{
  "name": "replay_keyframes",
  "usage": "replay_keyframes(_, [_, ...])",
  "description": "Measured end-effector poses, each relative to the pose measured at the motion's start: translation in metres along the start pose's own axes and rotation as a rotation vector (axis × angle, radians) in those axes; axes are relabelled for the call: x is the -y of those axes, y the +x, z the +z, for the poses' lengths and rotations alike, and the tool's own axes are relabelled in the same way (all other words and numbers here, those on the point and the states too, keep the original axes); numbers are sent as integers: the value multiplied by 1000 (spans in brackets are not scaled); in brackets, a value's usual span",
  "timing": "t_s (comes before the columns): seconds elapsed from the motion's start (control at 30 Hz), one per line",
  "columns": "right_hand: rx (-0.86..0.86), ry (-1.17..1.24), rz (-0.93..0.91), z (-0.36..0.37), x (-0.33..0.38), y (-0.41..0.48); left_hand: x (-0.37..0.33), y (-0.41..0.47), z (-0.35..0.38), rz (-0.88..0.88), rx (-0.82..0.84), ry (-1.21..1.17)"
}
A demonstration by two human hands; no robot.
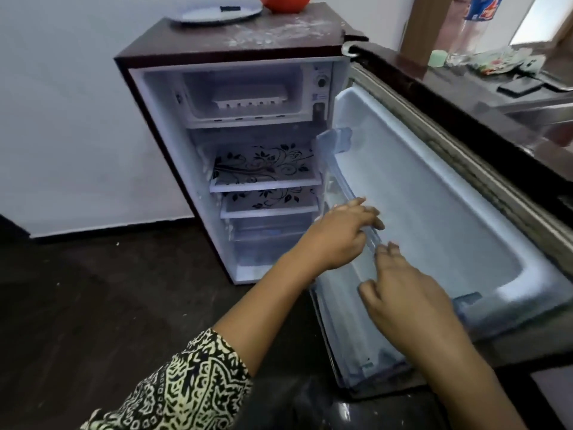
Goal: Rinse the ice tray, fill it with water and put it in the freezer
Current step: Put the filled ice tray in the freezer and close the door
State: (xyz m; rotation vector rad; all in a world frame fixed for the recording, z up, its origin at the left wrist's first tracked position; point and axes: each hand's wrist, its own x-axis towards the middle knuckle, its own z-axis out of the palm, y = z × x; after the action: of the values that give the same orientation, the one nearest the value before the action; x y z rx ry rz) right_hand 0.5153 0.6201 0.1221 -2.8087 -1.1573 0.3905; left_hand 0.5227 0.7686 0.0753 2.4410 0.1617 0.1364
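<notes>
Nearest, the right hand (pixel 403 293) lies on the translucent bluish plastic door shelf (pixel 338 315), its grip spread, with the fingers straight along the rail. Just beyond, the left hand (pixel 344 231), out of a black-and-cream patterned sleeve (pixel 192 386), has its grip curled over the same rail. Farther in, the white plastic ice tray (pixel 251 99) sits in the top freezer compartment (pixel 198 88) of the small dark-brown fridge (pixel 217 46), apart from both hands. On top rest a grey round plate (pixel 217 13) and an orange bowl (pixel 283 3).
</notes>
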Motion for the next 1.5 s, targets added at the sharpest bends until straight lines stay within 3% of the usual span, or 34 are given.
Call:
replay_keyframes(0.17, [-18, -25, -189, 3, 88, -28, 32, -73, -44, 11, -10, -65])
replay_keyframes(0.27, [-75, 83, -287, -4, 139, -44, 59, -123, -68, 17, -64, -161])
replay_keyframes(0.4, [-423, 191, -368, -9, 198, -57, 80, -181, -104, -99, -165, -385])
replay_keyframes(0.57, [-740, 309, -506, 0, 248, -41, 90, -222, -153, 34, -457, -623])
replay_keyframes(0.63, [-832, 275, -466, -1, 256, -34, 90, -225, -168, 85, -549, -661])
replay_keyframes(0.7, [-882, 244, -350, -2, 263, -16, 97, -227, -182, 112, -585, -613])
replay_keyframes(0.8, [-812, 196, -257, -3, 269, 31, 116, -220, -203, -9, -615, -394])
replay_keyframes(0.9, [-731, 197, -325, 1, 283, 85, 143, -203, -231, -128, -720, -206])
replay_keyframes(1.0, [-753, 125, -389, 2, 303, 132, 174, -181, -259, -196, -763, -125])
replay_keyframes(1.27, [-897, -7, -488, -16, 349, 250, 262, -120, -322, -280, -741, -171])
replay_keyframes(1.5, [-910, -63, -628, -48, 348, 327, 296, -74, -369, -251, -676, 30])
